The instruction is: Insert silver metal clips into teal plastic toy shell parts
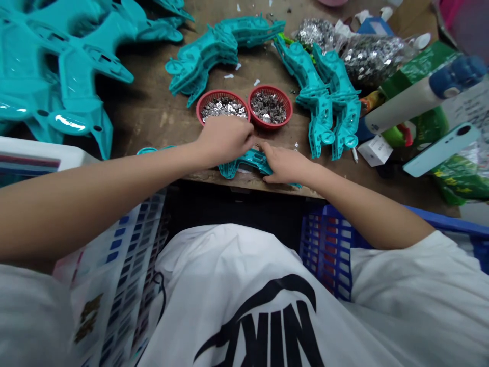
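A curved teal plastic part (pixel 250 159) lies along the front edge of the wooden table, partly covered by both hands. My left hand (pixel 226 138) is closed over its middle, fingers curled down; whatever they pinch is hidden. Gripping the same part farther right is my right hand (pixel 286 163), with its fingers on the top side and its thumb at the near edge. Just beyond the hands are two red baskets filled with small shiny metal clips, the left basket (pixel 199 113) partly behind my left hand and the right basket (pixel 289 113) beside it.
Teal parts (pixel 206 56) lie behind the baskets, with two more (pixel 323 97) to the right. Large glossy teal panels (pixel 76 66) fill the left. Bags of metal clips (pixel 374 56), a white bottle (pixel 405 104) and a phone (pixel 441 150) are at right. A blue crate (pixel 328 250) stands below.
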A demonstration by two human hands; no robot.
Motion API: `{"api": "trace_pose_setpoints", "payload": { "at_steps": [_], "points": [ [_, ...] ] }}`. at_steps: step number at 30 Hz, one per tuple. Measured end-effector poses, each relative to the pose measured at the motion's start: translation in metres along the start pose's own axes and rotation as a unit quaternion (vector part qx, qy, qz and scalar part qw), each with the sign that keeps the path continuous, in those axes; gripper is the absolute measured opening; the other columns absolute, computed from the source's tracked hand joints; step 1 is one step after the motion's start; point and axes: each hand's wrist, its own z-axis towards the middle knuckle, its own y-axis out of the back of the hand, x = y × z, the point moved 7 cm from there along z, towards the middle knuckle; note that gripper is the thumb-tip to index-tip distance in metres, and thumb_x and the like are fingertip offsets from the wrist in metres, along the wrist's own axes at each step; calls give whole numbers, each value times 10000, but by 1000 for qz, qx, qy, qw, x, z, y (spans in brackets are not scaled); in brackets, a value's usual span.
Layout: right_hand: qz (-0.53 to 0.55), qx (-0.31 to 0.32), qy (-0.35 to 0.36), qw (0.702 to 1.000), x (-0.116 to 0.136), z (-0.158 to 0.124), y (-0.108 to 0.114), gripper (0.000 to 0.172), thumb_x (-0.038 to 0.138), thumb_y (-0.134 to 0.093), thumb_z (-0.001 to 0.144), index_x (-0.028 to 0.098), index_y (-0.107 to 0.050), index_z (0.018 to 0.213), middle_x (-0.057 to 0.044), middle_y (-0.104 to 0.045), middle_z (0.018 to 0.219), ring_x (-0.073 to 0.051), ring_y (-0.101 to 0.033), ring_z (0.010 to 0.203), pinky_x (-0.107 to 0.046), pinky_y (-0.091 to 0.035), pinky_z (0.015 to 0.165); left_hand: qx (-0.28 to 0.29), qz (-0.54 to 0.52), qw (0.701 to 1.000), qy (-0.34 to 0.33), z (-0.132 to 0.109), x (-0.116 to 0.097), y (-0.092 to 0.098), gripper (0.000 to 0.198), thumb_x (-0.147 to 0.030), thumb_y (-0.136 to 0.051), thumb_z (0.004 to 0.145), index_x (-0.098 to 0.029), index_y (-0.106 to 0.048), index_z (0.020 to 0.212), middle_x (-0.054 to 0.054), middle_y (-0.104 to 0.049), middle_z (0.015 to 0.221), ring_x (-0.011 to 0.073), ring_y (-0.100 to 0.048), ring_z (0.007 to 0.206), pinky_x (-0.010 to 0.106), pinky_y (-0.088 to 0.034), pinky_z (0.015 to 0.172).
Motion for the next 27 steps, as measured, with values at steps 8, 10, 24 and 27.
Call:
{"api": "trace_pose_setpoints", "payload": {
  "at_steps": [8,10,24,27],
  "points": [
    [10,14,-10,1000,-4,-7,6,1096,398,-960,1104,121,-373,1988,-343,-732,1840,-531,-804,1620,-572,-688,1234,-6,90,996,-9,19,55,23,390,-140,-588,1192,-129,-942,1358,229,-919,1403,403,-845,1402,489,-675,1106],
    [6,17,-17,1000,-8,-7,5,1094,417,-968,1104,124,-397,1990,-350,-757,1807,-545,-830,1585,-579,-704,1207,-11,93,995,-47,16,46,23,413,-141,-561,1210,-118,-938,1377,230,-926,1412,414,-854,1410,507,-681,1118],
    [-8,-20,8,1000,1,-9,-2,1220,429,-966,1063,186,-356,2092,-334,-780,1779,-583,-847,1506,-663,-730,1170,-85,131,972,173,13,158,81,503,-454,-672,1190,-255,-873,1606,233,-887,1570,497,-781,1502,604,-671,1174],
    [13,-31,3,999,-1,-12,10,1110,637,-886,1147,250,-430,2082,-335,-753,1816,-601,-843,1509,-680,-721,1161,29,177,938,296,-10,218,94,656,-540,-838,1074,-214,-810,1642,301,-849,1608,590,-771,1495,681,-676,1170]
  ]
}}
